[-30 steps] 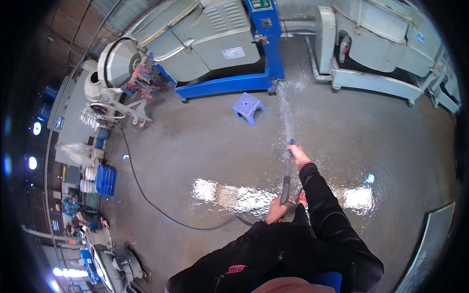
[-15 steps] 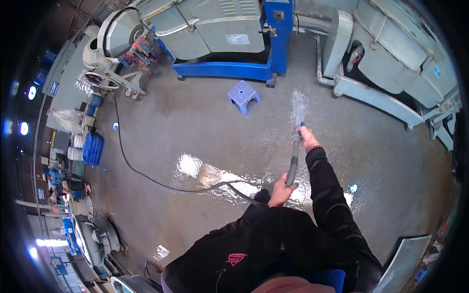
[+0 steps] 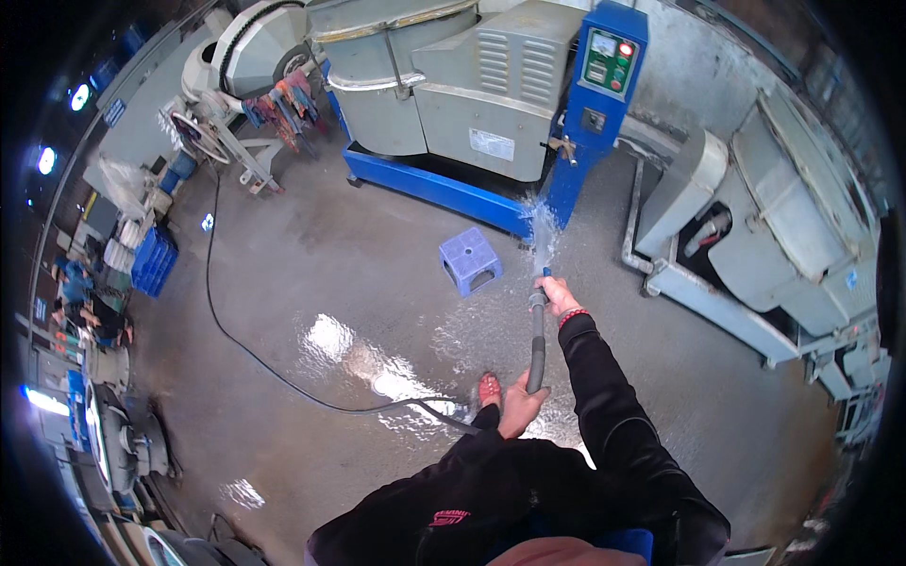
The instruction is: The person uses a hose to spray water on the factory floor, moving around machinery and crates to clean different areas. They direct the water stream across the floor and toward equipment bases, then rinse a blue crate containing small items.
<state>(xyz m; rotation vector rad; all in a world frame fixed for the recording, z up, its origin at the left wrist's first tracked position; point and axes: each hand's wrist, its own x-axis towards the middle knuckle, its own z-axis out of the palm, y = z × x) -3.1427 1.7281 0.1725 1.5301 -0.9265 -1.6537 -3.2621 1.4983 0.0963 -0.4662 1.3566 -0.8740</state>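
Hose [image 3: 537,344] spraying, purple stool [image 3: 470,261] nearby

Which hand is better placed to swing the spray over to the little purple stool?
Right. The right hand grips the hose at its nozzle end, where the water leaves, closest to the stool. The left hand holds it farther back, near the body.

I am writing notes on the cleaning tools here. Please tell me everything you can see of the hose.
The hose is dark and rubbery, with a grey nozzle end. The right hand grips it near the tip and the left hand holds it lower down. Water sprays from the tip toward the blue machine base. Behind the person it trails in a long curve across the wet concrete floor.
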